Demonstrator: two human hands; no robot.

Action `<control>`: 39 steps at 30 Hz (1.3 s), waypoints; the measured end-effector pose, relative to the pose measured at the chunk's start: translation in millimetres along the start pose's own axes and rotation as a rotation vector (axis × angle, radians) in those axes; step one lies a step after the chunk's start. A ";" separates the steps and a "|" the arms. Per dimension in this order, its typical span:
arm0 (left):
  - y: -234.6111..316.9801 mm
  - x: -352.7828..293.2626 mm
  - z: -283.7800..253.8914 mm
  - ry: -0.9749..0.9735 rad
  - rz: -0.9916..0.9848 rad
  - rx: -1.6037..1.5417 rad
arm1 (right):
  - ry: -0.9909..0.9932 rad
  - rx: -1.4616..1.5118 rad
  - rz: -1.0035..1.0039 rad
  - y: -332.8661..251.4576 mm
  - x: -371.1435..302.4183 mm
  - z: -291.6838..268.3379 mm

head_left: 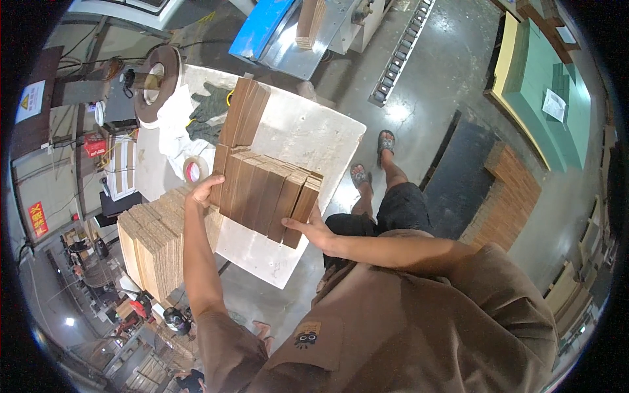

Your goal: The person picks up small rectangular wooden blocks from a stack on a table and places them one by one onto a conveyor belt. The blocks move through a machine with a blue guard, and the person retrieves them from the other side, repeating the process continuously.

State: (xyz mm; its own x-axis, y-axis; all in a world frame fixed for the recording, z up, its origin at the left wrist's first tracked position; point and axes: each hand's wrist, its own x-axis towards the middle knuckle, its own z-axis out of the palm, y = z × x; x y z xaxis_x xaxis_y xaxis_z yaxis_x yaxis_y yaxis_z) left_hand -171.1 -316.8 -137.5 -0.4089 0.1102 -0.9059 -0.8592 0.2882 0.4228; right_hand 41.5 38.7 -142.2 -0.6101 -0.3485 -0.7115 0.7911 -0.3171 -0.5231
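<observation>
Both hands clasp brown boards over a white tabletop.

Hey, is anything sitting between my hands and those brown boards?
Nothing visible is: your left hand touches the brown boards at their left end, your right hand at their right end. The tape roll is near your left hand but not between.

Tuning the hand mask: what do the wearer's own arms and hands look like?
Left hand and right hand: both bare, ungloved, no watch or ring that I can see. Left forearm and right forearm: uncovered, no cables or markings visible. Left sleeve and right sleeve: short, loose, plain brown, same cloth colour as the shirt.
</observation>
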 end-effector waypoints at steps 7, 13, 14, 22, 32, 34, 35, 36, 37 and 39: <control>-2.7 -18.7 34.3 -0.017 0.002 -0.044 | 0.002 0.093 0.004 -12.3 -25.8 -11.5; 3.1 -0.6 68.2 -0.135 0.104 0.032 | 0.041 0.156 0.066 3.3 -46.8 -31.0; 6.6 3.1 74.3 -0.151 0.126 0.036 | 0.061 0.167 0.069 3.3 -51.4 -32.3; 64.0 -11.3 139.9 -0.194 0.103 0.067 | 0.113 0.269 -0.054 9.0 -46.5 -49.1; 81.4 17.4 141.6 -0.192 0.157 0.124 | 0.207 0.236 -0.138 -27.0 -45.9 -62.3; 81.3 16.7 141.8 -0.148 0.190 0.148 | 0.212 0.212 -0.174 -25.7 -39.9 -63.2; 80.8 18.5 138.9 -0.110 0.197 0.181 | 0.213 0.192 -0.181 -25.1 -38.1 -64.9; 81.3 18.0 137.1 -0.071 0.201 0.214 | 0.213 0.172 -0.185 -28.7 -37.9 -65.2; 81.0 17.4 136.4 -0.032 0.206 0.246 | 0.213 0.151 -0.189 -32.0 -37.4 -65.6; 91.4 4.2 142.1 -0.083 0.185 0.271 | 0.194 0.151 -0.226 -34.0 -33.2 -66.8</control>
State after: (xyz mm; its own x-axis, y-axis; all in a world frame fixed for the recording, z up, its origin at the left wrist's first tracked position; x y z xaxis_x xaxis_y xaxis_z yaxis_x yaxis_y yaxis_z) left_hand -207.6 -154.8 -105.9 -0.5140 0.2584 -0.8179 -0.6552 0.4972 0.5688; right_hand 37.7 120.0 -132.1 -0.7384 -0.0845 -0.6691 0.6123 -0.4996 -0.6127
